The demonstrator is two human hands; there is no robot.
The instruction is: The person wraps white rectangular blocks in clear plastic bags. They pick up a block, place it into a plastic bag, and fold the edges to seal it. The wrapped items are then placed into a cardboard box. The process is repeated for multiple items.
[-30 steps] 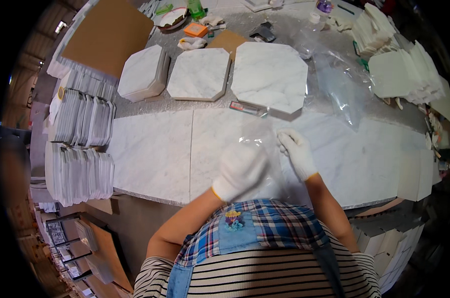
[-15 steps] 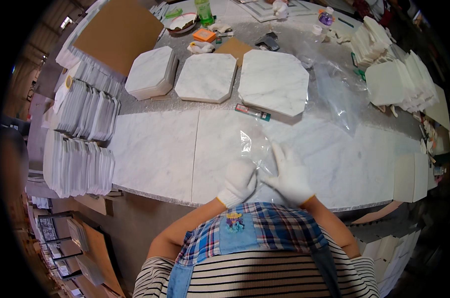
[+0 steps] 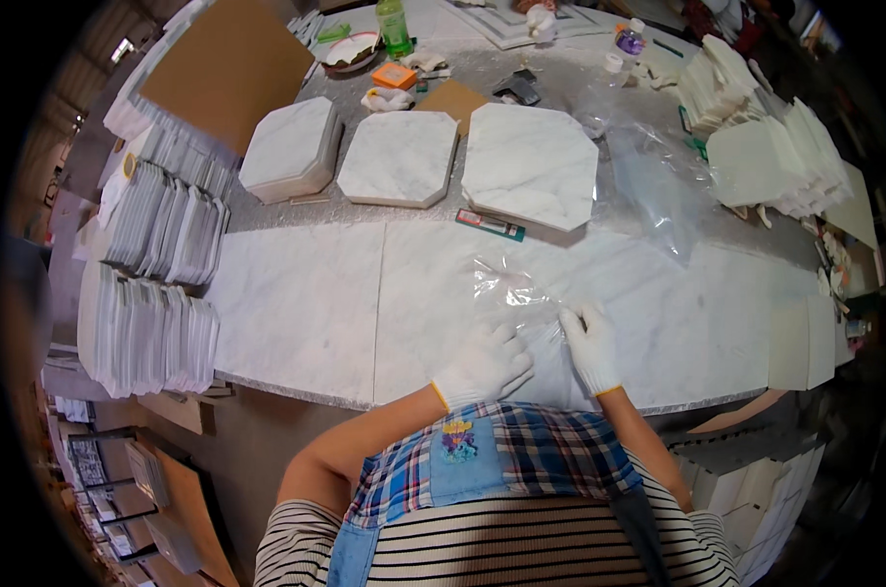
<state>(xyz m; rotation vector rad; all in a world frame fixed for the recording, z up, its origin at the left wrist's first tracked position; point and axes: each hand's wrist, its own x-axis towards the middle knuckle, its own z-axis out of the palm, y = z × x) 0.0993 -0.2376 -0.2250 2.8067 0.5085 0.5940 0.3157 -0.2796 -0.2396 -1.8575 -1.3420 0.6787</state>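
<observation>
A clear plastic bag lies flat on the white marble slab in front of me, its outline hard to follow against the stone. In a white knit glove, my left hand rests with its fingers laid out over the near part of the bag. My right hand, gloved the same way, is closed in a pinch on the bag's right side. Beyond my hands lies a narrow green and red packet, against the front of an eight-sided marble tile stack.
Two more marble tile stacks, one in the middle and one at left, stand in that row. Upright tiles line the left edge, others the right. Another clear plastic sheet lies at right. Bottles stand far back.
My right hand has gone from spread fingers to a pinch on the bag. My left hand has moved slightly right, its fingers opening out from a curl. The view has shifted slightly.
</observation>
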